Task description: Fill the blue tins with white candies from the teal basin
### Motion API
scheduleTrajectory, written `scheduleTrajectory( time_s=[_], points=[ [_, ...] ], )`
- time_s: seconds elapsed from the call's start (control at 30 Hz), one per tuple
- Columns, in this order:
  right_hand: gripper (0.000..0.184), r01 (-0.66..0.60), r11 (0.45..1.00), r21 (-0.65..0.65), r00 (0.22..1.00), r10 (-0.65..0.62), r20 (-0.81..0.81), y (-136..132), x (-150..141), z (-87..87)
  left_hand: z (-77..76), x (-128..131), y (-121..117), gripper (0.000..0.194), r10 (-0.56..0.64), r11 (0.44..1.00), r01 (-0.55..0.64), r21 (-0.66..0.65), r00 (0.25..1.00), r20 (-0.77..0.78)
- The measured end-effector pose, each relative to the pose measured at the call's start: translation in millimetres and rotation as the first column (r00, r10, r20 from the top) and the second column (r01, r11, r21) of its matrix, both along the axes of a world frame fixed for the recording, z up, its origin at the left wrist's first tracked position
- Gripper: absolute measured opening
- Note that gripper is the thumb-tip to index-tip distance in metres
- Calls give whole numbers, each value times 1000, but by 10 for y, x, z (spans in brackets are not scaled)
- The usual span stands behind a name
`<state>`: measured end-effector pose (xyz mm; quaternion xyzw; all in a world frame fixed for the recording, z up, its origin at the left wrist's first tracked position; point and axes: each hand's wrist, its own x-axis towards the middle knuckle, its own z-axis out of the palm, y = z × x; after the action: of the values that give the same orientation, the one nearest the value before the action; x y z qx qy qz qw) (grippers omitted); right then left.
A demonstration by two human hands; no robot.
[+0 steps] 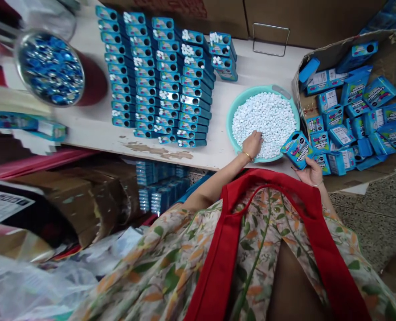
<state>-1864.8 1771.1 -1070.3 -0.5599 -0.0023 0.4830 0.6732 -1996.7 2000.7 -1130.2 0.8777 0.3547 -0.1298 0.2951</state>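
Observation:
My left hand (pixel 252 144) reaches into a teal basin (pixel 233 111) full of small white candies (pixel 266 118), fingers curled down among them. My right hand (pixel 308 171) grips a small blue candy box (pixel 296 149) with its top flap open, held just right of the basin. Rows of the same blue boxes (pixel 159 80) stand on the white table (pixel 94 127); some show white candies in their open tops.
A cardboard carton (pixel 389 55) at right holds several loose blue boxes. A metal bowl of blue pieces (pixel 51 69) stands at far left. More blue boxes (pixel 159 185) are stacked under the table. A wire handle (pixel 270 40) stands at the back.

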Motion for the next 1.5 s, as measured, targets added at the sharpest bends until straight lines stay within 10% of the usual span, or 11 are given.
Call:
scheduleTrajectory(
  time_s=[0.3,0.5,0.73,1.0,1.33,1.5],
  points=[
    [73,20,1000,-2,998,-20,-63,51,2,-13,-271,-18,33,34,63,998,-58,-35,986,154],
    [68,-11,1000,-17,959,15,283,164,150,-369,-229,-213,319,34,-10,998,30,-62,952,305],
    [55,33,997,-72,666,32,745,308,187,-610,493,-638,865,39,-276,958,282,62,831,483],
    [43,-82,972,-219,240,232,943,649,150,-525,1393,-531,860,37,-540,841,492,225,787,299],
    [43,-82,970,-228,95,236,967,715,83,-591,2144,-157,513,32,-618,715,614,335,779,-110],
    [45,-100,970,-222,131,234,963,744,99,-680,2211,-72,411,32,-617,712,612,344,779,-108]
  ],
)
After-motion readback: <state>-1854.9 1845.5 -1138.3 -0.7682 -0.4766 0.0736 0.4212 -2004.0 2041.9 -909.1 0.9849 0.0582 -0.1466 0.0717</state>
